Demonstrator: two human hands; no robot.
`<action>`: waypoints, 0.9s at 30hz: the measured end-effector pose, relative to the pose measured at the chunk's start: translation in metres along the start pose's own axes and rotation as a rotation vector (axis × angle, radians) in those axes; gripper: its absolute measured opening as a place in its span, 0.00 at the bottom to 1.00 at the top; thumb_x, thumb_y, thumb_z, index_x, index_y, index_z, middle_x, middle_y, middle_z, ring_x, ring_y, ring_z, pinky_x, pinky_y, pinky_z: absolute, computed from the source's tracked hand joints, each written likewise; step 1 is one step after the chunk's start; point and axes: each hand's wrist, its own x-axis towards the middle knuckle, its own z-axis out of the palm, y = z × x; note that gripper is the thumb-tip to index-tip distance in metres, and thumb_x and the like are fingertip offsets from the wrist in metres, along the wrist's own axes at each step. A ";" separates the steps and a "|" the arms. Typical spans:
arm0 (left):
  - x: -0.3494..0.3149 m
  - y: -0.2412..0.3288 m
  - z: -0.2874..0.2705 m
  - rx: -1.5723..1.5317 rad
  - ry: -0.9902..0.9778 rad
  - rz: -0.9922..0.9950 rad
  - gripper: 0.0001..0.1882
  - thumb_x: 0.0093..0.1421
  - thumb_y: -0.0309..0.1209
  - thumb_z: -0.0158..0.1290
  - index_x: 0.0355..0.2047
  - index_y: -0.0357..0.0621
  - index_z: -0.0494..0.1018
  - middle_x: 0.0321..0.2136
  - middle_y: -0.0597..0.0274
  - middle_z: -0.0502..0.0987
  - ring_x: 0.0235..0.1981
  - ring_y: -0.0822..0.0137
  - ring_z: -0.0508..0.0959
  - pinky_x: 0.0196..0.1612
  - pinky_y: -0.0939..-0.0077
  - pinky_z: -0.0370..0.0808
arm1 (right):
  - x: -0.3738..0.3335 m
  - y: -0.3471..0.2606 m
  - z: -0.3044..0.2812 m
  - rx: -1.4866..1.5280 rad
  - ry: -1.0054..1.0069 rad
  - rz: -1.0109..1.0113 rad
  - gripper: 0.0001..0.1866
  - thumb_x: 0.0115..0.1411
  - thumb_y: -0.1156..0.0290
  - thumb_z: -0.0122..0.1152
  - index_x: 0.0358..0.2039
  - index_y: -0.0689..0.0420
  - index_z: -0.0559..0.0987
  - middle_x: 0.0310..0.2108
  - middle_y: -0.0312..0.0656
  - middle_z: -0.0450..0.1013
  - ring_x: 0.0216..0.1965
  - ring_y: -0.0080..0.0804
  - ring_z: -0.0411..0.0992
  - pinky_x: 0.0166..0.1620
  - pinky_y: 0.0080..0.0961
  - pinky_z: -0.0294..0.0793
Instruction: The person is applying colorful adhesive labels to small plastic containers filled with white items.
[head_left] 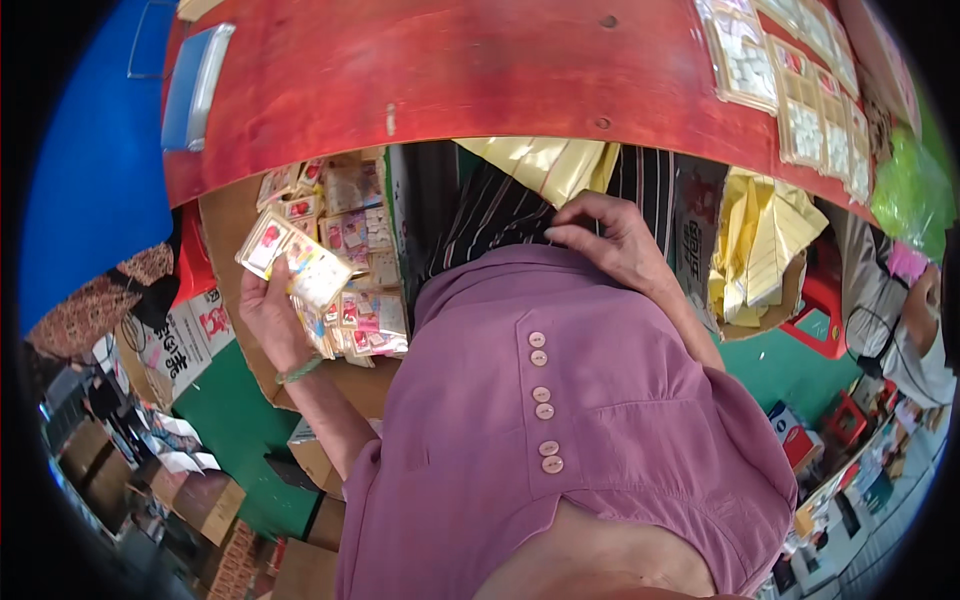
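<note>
My left hand pinches a flat, clear-wrapped package with a colourful printed card, over an open cardboard box. Many similar flat packages fill that box. On my lap lies a folded yellow plastic bag. Close to its lower edge is my right hand, thumb and forefinger curved toward each other with a gap between the tips. Nothing shows in that hand.
A red table spans the top, with trays of small white pieces at its right and a blue flat pack at its left. A box of yellow bags stands at my right, beside a red stool. Another person's arm shows far right.
</note>
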 end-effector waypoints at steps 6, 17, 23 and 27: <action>0.026 -0.038 -0.057 0.370 0.053 -0.036 0.20 0.59 0.23 0.59 0.51 0.27 0.71 0.46 0.52 0.78 0.44 0.66 0.78 0.50 0.74 0.74 | -0.013 0.042 -0.005 0.072 0.545 0.072 0.13 0.56 0.69 0.69 0.35 0.64 0.78 0.28 0.41 0.75 0.30 0.24 0.72 0.37 0.24 0.73; -0.008 0.005 0.094 0.478 -0.180 0.255 0.36 0.57 0.34 0.64 0.60 0.30 0.62 0.55 0.42 0.71 0.58 0.53 0.71 0.60 0.61 0.67 | 0.029 0.051 0.021 -0.579 0.160 0.127 0.57 0.44 0.53 0.77 0.69 0.55 0.54 0.66 0.61 0.52 0.66 0.62 0.53 0.67 0.47 0.57; 0.022 -0.035 0.212 0.885 -0.714 0.151 0.33 0.57 0.39 0.61 0.58 0.34 0.65 0.53 0.48 0.73 0.54 0.61 0.73 0.56 0.63 0.70 | 0.037 0.055 0.027 -0.782 0.079 0.120 0.53 0.49 0.48 0.72 0.69 0.52 0.54 0.70 0.61 0.43 0.66 0.68 0.49 0.67 0.50 0.56; 0.038 -0.080 0.249 0.516 -0.474 0.097 0.28 0.59 0.37 0.60 0.56 0.34 0.68 0.52 0.51 0.73 0.53 0.60 0.73 0.56 0.62 0.70 | 0.037 0.060 0.026 -0.765 0.105 0.123 0.50 0.51 0.48 0.70 0.69 0.51 0.56 0.69 0.61 0.45 0.65 0.68 0.52 0.67 0.49 0.57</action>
